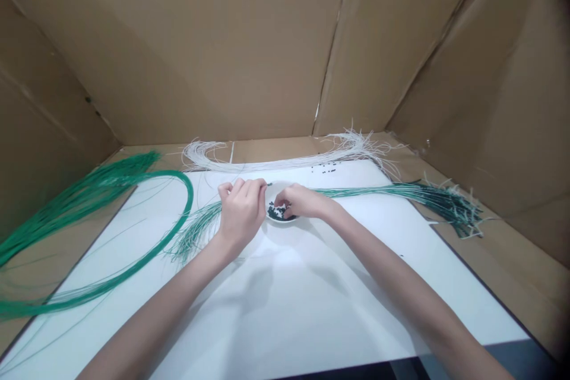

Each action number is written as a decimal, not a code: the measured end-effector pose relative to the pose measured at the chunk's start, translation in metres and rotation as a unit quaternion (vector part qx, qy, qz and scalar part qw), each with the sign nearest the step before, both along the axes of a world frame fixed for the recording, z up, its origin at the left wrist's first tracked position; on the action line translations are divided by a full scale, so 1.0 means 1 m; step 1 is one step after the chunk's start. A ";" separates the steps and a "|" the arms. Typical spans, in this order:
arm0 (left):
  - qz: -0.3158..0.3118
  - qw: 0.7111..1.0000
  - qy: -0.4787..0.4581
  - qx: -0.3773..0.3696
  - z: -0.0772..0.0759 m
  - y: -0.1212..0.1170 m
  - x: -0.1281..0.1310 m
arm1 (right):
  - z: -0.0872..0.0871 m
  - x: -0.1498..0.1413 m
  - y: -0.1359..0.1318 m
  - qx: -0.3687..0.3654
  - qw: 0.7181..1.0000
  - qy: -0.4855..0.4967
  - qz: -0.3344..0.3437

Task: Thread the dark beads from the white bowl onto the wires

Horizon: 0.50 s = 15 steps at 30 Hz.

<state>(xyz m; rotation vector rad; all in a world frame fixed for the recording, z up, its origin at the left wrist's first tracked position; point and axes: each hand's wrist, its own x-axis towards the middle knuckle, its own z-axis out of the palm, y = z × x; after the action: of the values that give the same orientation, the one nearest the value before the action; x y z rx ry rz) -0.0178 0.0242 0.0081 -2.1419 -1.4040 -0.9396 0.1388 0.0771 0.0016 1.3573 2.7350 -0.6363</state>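
White table (pixel 276 320) — 1 bowl (pixel 281 222) of dark beads (pixel 276 212), right hand (pixel 297 200) inside.

A cardboard-walled workspace (pixel 267 47) with a white tabletop (pixel 276 320), probably a workshop.

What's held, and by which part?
The left hand pinches a thin dark thing just behind its tip. I can't tell whether the right hand, in the bowl, holds anything.
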 end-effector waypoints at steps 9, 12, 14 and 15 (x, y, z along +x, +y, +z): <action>-0.020 1.000 -0.001 0.003 0.000 0.001 -0.003 | -0.024 -0.013 0.000 0.105 0.993 -0.045 -0.012; -0.026 1.000 0.000 -0.007 -0.003 0.003 -0.004 | -0.021 -0.007 0.001 0.116 0.993 -0.036 -0.001; -0.024 1.000 -0.001 -0.019 -0.004 0.005 -0.005 | -0.014 -0.001 0.002 0.113 0.994 -0.013 0.000; -0.022 0.999 -0.003 -0.026 -0.005 0.006 -0.005 | -0.010 0.002 0.002 0.110 0.994 0.007 -0.002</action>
<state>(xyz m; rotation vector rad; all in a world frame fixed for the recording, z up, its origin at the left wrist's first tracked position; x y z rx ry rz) -0.0227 0.0298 0.0028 -2.2172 -1.4036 -0.9358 0.1409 0.0786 -0.0085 1.4034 2.8862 -0.3537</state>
